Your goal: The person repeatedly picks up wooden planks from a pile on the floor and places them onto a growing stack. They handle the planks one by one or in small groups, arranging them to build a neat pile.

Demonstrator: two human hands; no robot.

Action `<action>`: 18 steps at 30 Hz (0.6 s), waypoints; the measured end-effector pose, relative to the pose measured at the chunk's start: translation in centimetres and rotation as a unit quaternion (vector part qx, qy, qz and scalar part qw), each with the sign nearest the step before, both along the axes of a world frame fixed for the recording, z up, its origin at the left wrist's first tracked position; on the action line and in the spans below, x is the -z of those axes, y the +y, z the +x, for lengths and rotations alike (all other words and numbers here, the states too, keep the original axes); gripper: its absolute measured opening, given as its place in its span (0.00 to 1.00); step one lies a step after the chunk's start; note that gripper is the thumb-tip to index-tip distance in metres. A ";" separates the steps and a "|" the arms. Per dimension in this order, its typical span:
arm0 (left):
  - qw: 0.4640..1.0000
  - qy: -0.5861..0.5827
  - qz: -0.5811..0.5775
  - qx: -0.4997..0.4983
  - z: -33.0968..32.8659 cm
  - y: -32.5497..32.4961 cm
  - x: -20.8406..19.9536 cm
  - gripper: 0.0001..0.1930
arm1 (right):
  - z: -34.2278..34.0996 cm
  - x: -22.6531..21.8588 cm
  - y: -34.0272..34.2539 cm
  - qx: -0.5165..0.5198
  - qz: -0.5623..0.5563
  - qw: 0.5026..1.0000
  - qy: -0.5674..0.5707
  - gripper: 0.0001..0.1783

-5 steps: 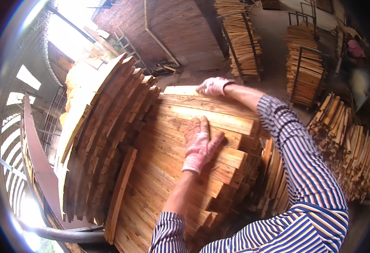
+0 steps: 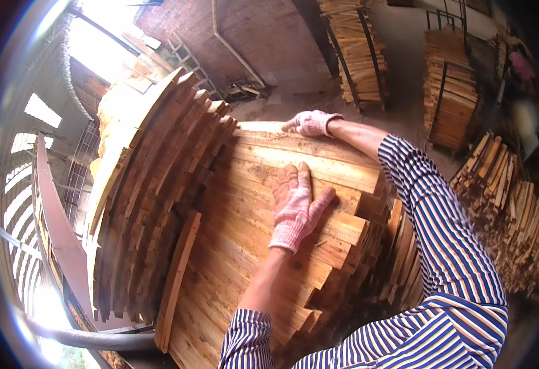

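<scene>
Both my hands wear pinkish work gloves soiled at the fingers. My left hand [image 2: 295, 209] lies palm down with spread fingers on the top layer of a stack of wooden planks [image 2: 239, 246]. At the far edge of that layer my right hand [image 2: 312, 123] reaches across from the right, its fingers bent over the outermost plank [image 2: 260, 126]. The undersides of those fingers are hidden. The planks lie side by side, their right ends uneven.
To the left rises a taller pile of planks [image 2: 153, 184], with one loose plank [image 2: 180, 277] leaning at its foot. Bundled wood stacks [image 2: 454, 86] stand in metal frames at the back right. More sticks [image 2: 497, 172] are heaped at the right. A metal pipe [image 2: 97, 339] crosses the lower left.
The view has shifted slightly. My left hand stays flat on the planks, and my right hand stays at the far plank, its fingers a little farther left along it.
</scene>
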State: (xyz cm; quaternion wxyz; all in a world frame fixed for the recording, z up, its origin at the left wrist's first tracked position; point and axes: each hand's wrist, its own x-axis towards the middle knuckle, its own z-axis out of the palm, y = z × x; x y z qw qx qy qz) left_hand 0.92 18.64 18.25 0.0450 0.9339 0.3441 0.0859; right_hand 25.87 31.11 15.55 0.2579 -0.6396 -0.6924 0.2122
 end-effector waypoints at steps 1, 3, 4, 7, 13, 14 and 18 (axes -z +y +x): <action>1.000 -0.001 0.014 0.010 0.8 0.0 -0.2 0.51 | 1.3 0.3 0.3 -0.005 0.020 1.000 -0.004 0.20; 0.997 -0.032 -0.072 0.010 2.8 -1.9 -1.7 0.52 | 5.1 1.4 -0.3 -0.002 0.088 0.996 0.031 0.18; 0.999 -0.001 -0.048 -0.025 -0.6 -0.9 -1.7 0.51 | -1.9 -2.6 0.3 0.010 0.072 0.972 -0.222 0.13; 0.999 -0.041 -0.026 -0.011 -0.9 -1.2 -0.7 0.42 | -3.2 -5.8 -5.1 0.034 0.123 0.961 -0.247 0.20; 0.977 -0.001 0.089 0.196 -0.5 4.3 3.3 0.27 | 1.5 -3.8 -28.7 0.225 0.401 0.880 -0.118 0.17; 0.937 0.065 0.227 0.257 -0.4 5.7 2.5 0.27 | 2.0 2.5 -31.8 0.280 0.337 0.895 -0.080 0.23; 0.827 0.248 0.465 0.198 11.7 1.7 -2.3 0.36 | 0.7 20.1 -46.0 0.468 -0.140 0.862 0.138 0.37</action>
